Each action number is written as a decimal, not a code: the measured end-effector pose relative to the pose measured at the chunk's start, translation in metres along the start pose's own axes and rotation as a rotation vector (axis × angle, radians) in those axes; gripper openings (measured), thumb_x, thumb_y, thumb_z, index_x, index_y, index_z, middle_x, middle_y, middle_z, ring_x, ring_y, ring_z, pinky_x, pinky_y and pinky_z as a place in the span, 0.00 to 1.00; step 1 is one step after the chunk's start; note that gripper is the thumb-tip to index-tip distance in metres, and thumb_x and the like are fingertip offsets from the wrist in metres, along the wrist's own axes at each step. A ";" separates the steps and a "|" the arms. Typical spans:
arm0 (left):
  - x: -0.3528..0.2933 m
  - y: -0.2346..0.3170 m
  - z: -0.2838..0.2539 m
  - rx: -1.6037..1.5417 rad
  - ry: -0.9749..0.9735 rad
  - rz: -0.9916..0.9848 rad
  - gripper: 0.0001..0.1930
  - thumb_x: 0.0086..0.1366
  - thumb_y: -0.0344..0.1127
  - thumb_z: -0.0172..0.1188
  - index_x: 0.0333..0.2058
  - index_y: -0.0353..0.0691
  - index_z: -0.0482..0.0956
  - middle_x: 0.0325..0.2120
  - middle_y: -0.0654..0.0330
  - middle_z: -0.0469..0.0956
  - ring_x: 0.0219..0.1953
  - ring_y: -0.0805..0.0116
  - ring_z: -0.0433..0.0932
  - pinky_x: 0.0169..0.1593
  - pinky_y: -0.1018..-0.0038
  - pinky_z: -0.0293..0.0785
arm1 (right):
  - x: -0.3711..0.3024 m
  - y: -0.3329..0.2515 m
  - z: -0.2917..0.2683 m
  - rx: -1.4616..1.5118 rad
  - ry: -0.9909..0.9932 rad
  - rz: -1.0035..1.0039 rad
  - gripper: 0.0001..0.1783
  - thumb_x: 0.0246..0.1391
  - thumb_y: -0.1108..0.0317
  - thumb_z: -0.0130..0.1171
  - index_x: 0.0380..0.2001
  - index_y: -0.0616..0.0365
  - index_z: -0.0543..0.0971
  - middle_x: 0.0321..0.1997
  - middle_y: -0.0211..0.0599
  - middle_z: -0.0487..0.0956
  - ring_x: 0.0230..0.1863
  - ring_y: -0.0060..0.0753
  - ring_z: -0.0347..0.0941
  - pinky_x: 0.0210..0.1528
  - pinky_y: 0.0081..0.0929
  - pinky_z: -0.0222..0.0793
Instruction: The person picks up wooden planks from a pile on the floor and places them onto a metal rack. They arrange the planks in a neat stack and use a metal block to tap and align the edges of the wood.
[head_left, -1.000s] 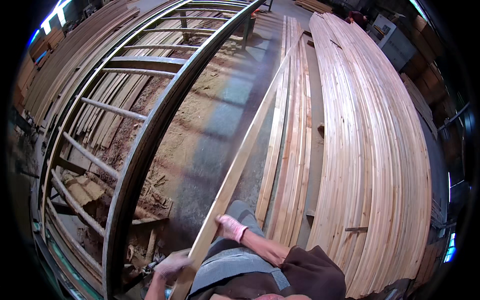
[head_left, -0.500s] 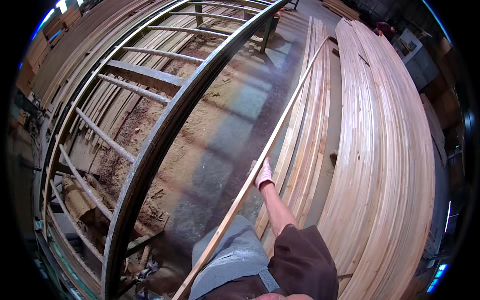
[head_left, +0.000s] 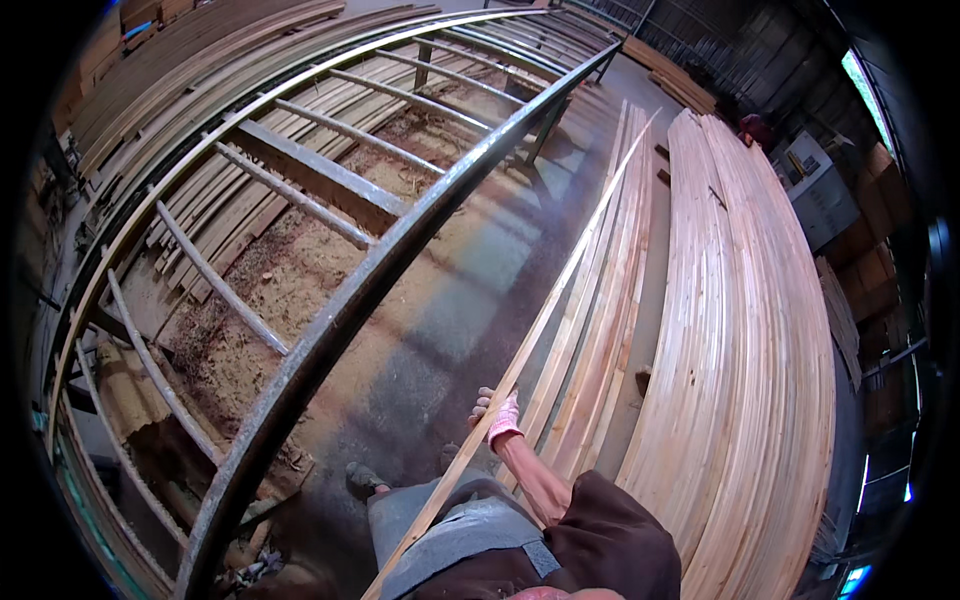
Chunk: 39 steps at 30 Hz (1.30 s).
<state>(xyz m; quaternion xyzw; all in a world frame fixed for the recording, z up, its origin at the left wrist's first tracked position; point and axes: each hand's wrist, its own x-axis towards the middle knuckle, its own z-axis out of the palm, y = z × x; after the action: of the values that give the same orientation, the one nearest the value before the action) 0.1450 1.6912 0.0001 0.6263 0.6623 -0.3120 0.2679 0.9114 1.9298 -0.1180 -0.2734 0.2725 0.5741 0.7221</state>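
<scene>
Your right hand [head_left: 500,412], in a pale glove with a pinkish cuff, is closed around one long wooden board [head_left: 450,484]; the fingers wrap over its left side, knuckles showing, and grip it firmly enough that no gap shows; your left hand is outside the view, so I cannot tell how its fingers stand. The board is slim, straight-edged and pale honey in colour, with a lighter strip catching the light along its length; it looks bare and unpainted, and its finer grain is too small to make out. It slants from the lower edge of the view, in front of your grey apron [head_left: 485,535], up and away to the right, narrowing to a thin tip at its far end; that tip appears against the far part of a row of loose boards [head_left: 590,390], though I cannot tell whether it touches them. To the right of that row lies a broad stack of pale boards [head_left: 735,350], pinker in places; to your left stands a metal frame [head_left: 312,350] with crossbars; brown sawdust [head_left: 265,285] lies beneath it.
</scene>
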 end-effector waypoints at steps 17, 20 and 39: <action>0.050 -0.021 -0.287 -0.913 -0.081 0.054 0.37 0.56 0.49 0.75 0.61 0.35 0.76 0.41 0.44 0.85 0.41 0.46 0.84 0.47 0.56 0.82 | 0.049 0.105 0.257 -0.483 0.033 -0.485 0.28 0.66 0.42 0.62 0.57 0.51 0.78 0.52 0.32 0.82 0.50 0.38 0.80 0.57 0.45 0.78; 0.057 0.004 -0.295 -0.089 0.723 0.295 0.40 0.57 0.52 0.73 0.64 0.37 0.74 0.50 0.43 0.80 0.52 0.46 0.78 0.55 0.55 0.78 | 0.069 0.113 0.290 -0.597 -0.023 -0.452 0.25 0.67 0.51 0.64 0.58 0.57 0.76 0.53 0.36 0.82 0.51 0.40 0.81 0.56 0.50 0.79; 0.200 0.157 -0.424 0.031 0.888 0.402 0.17 0.53 0.46 0.68 0.40 0.46 0.82 0.32 0.59 0.79 0.36 0.55 0.82 0.39 0.60 0.79 | 0.137 -0.018 0.439 -1.559 -0.181 -0.550 0.17 0.62 0.55 0.65 0.50 0.51 0.84 0.35 0.39 0.87 0.33 0.37 0.83 0.36 0.37 0.81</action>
<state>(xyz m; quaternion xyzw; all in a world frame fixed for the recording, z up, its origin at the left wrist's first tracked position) 0.3026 2.1447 0.1192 0.8183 0.5738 0.0337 0.0050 0.9903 2.3300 0.0947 -0.7048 -0.3390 0.4211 0.4594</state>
